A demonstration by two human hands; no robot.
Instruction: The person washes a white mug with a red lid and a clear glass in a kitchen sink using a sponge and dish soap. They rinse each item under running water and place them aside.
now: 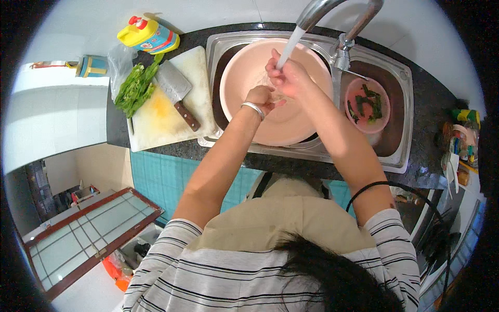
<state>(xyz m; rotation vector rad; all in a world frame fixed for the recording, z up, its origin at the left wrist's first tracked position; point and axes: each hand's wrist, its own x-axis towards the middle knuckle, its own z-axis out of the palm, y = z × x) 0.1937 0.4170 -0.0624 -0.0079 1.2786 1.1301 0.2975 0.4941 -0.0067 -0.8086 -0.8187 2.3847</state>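
Water runs from the steel faucet onto my right hand, which is raised over a large pale pink basin with its fingers bent. Lower and to the left, my left hand is over the same basin, a silver bangle at its wrist. I see nothing held in either hand, though the left fingers are partly hidden. The basin sits in the left bowl of a steel double sink. In the right bowl a small pink colander holds dark green leaves.
Left of the sink lies a white cutting board with a cleaver and chopped greens. A clear plastic bag and a yellow detergent bottle are behind it. Small bottles and packets stand at the right edge of the dark counter.
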